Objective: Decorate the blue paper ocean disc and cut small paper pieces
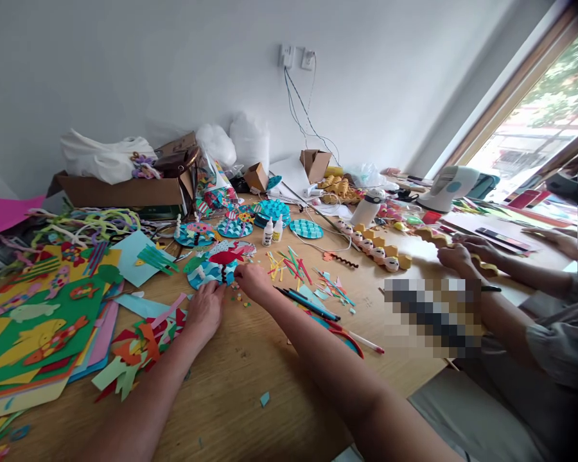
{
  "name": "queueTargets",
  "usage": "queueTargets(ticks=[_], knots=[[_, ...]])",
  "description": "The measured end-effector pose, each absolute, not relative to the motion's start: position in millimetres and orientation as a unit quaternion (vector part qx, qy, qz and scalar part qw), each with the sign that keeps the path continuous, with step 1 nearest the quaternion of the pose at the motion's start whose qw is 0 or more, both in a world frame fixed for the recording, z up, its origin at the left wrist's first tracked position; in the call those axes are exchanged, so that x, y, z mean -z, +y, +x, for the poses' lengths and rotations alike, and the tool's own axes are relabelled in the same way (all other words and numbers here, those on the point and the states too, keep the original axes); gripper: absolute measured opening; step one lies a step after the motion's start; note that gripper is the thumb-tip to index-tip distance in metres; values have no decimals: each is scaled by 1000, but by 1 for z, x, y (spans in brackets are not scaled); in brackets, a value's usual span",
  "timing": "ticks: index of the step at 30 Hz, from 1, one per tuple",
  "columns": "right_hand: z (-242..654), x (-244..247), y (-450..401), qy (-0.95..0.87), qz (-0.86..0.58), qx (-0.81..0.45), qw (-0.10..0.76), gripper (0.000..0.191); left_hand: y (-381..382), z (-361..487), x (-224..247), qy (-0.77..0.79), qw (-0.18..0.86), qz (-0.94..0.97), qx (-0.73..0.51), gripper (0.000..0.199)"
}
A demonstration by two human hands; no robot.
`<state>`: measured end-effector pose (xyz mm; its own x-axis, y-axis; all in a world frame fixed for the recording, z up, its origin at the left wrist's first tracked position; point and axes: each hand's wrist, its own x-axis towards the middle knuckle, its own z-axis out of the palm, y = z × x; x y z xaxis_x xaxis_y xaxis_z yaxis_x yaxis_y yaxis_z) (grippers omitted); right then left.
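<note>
A blue paper disc (198,277) with light wave strips lies on the table in front of me, and a red paper fish (227,256) stands up over it. Beside the fish, a dark twisted strip (223,272) shows on the disc. At the disc's near edge, my left hand (206,309) has its fingers closed on the rim. My right hand (253,282) is at the disc's right side with fingertips pinched together. What lies between those fingertips is too small to tell.
Two small glue bottles (268,233) stand behind the disc, near other decorated blue discs (235,227). Paper scraps (144,343) and stacked coloured sheets (84,321) lie left. Pens (313,305) and orange-handled scissors (351,340) lie right. Another person's hands (455,256) hold a yellow egg-carton strip (484,264).
</note>
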<state>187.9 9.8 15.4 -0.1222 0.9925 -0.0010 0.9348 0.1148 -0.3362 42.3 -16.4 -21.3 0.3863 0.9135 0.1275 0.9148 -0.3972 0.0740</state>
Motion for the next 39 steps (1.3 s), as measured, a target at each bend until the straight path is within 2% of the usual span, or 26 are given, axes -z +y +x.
queueTargets(ticks=[12,39], knots=[[181,-4,4,-745,-650,-98,115,26,-15,42,25,-549,13,-830,96,36],[182,9,1,-772,-612,-73,153,26,-18,44,22,-556,5,-827,77,38]])
